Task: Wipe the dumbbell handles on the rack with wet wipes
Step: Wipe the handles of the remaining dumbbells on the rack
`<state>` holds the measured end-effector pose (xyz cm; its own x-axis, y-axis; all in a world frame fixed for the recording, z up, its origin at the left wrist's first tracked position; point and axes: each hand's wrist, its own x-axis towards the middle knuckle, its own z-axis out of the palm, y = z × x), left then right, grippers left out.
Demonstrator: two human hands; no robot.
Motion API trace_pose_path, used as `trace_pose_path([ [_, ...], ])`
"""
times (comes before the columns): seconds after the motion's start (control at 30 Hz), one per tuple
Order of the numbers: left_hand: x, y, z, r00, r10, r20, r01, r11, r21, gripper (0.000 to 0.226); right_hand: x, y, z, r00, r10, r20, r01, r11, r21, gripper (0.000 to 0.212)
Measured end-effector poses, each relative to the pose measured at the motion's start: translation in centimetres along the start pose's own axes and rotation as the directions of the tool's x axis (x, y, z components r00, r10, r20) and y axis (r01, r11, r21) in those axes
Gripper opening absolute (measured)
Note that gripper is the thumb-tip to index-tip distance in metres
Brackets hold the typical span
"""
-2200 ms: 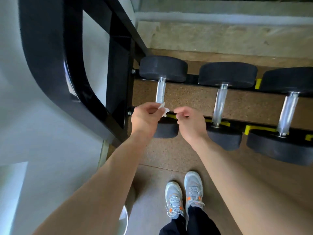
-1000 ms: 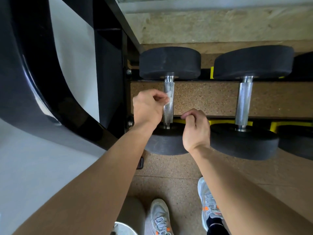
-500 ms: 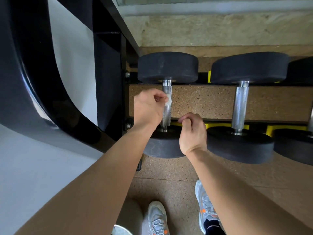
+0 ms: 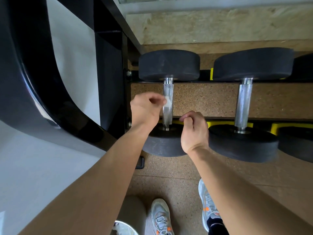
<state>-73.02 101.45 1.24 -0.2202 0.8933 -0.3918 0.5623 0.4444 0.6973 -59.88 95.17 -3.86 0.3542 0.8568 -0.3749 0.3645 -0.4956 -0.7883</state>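
The leftmost dumbbell on the rack has black round heads and a knurled steel handle (image 4: 168, 92). My left hand (image 4: 145, 111) pinches a small white wet wipe (image 4: 167, 101) against the left side of that handle, near its middle. My right hand (image 4: 194, 131) hovers loosely curled just right of the handle's near end, over the near head (image 4: 162, 146), with nothing visible in it. A second dumbbell with a bare steel handle (image 4: 243, 102) lies to the right.
A black rack upright (image 4: 110, 78) and a curved black frame (image 4: 30, 73) stand close on the left. A third dumbbell head (image 4: 298, 143) shows at the right edge. Yellow saddles (image 4: 216, 123) mark the near rail. My shoes (image 4: 160, 217) stand on cork-patterned floor.
Both hands came from in front of the rack to the leftmost handle. The left hand set the wipe on the handle and has kept it near the middle over the last second.
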Motion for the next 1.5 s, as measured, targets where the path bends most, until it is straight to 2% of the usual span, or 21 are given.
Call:
trace_pose_path([
  [0.07,0.7,0.7,0.4,0.997,0.005,-0.075,-0.010,0.998,-0.068,0.006,0.0,0.1,0.0,1.000,0.002,0.002,-0.002,1.000,0.003,0.026],
  [0.17,0.5,0.8,0.3,0.999,-0.032,-0.044,0.030,0.998,-0.052,0.006,0.0,0.1,0.0,1.000,0.001,0.006,-0.001,1.000,-0.002,0.026],
  [0.23,-0.3,0.1,-0.1,0.996,-0.065,0.065,0.063,0.997,0.036,0.003,0.0,0.0,0.0,1.000,0.008,0.006,-0.008,1.000,-0.005,0.026],
  [0.3,-1.3,-0.4,-0.6,0.973,-0.096,0.211,0.059,0.983,0.174,0.013,0.0,-0.2,-0.1,1.000,0.017,0.000,-0.016,1.000,-0.013,0.026],
  [0.37,-1.6,-0.9,-0.8,0.959,-0.089,0.269,0.023,0.971,0.240,0.022,-0.1,-0.2,0.0,1.000,0.018,-0.005,-0.018,1.000,-0.018,0.025],
  [0.47,-1.4,-1.1,-0.7,0.976,-0.045,0.211,0.005,0.982,0.187,0.019,0.0,-0.2,0.0,1.000,0.008,-0.009,-0.008,1.000,-0.022,0.025],
  [0.6,0.5,0.1,-0.1,0.999,-0.052,-0.007,0.052,0.998,-0.048,0.005,0.1,0.0,0.0,1.000,0.001,-0.004,-0.001,1.000,-0.019,0.029],
  [0.67,1.6,0.9,0.2,0.996,-0.065,-0.057,0.057,0.990,-0.128,0.007,0.1,0.1,0.0,1.000,0.001,-0.005,-0.001,1.000,-0.017,0.029],
  [0.77,1.3,0.6,0.5,0.995,-0.089,-0.037,0.084,0.989,-0.119,0.008,0.1,0.0,0.0,1.000,0.003,0.000,-0.003,1.000,-0.016,0.029],
  [0.93,-1.0,-2.8,-0.6,0.971,-0.155,0.181,0.139,0.985,0.097,0.005,-0.1,-0.3,-0.1,1.000,0.025,0.009,-0.025,1.000,-0.006,0.028],
  [1.0,-0.7,-2.3,-0.6,0.975,-0.152,0.163,0.143,0.987,0.066,0.006,-0.1,-0.3,-0.1,1.000,0.029,0.012,-0.029,1.000,0.000,0.027],
  [1.13,1.7,0.6,0.2,0.988,-0.157,0.007,0.156,0.976,-0.149,0.009,-0.1,-0.3,-0.2,1.000,0.026,0.015,-0.026,1.000,-0.003,0.026],
  [1.2,2.2,1.0,0.4,0.991,-0.136,-0.013,0.132,0.978,-0.159,0.012,-0.1,-0.3,-0.2,1.000,0.025,0.017,-0.025,1.000,-0.005,0.027],
  [1.27,1.6,0.4,0.1,0.991,-0.131,0.027,0.133,0.985,-0.110,0.010,-0.1,-0.3,-0.2,1.000,0.021,0.019,-0.021,1.000,-0.001,0.029],
  [1.4,-0.4,-1.3,-1.1,0.965,-0.159,0.207,0.132,0.982,0.137,0.009,-0.1,-0.4,-0.3,1.000,0.019,0.022,-0.018,1.000,-0.012,0.032],
  [1.5,-1.9,-1.2,-1.5,0.961,-0.099,0.260,0.060,0.986,0.155,0.009,-0.7,-1.1,-0.7,0.999,-0.018,0.036,0.021,0.995,-0.096,0.034],
])
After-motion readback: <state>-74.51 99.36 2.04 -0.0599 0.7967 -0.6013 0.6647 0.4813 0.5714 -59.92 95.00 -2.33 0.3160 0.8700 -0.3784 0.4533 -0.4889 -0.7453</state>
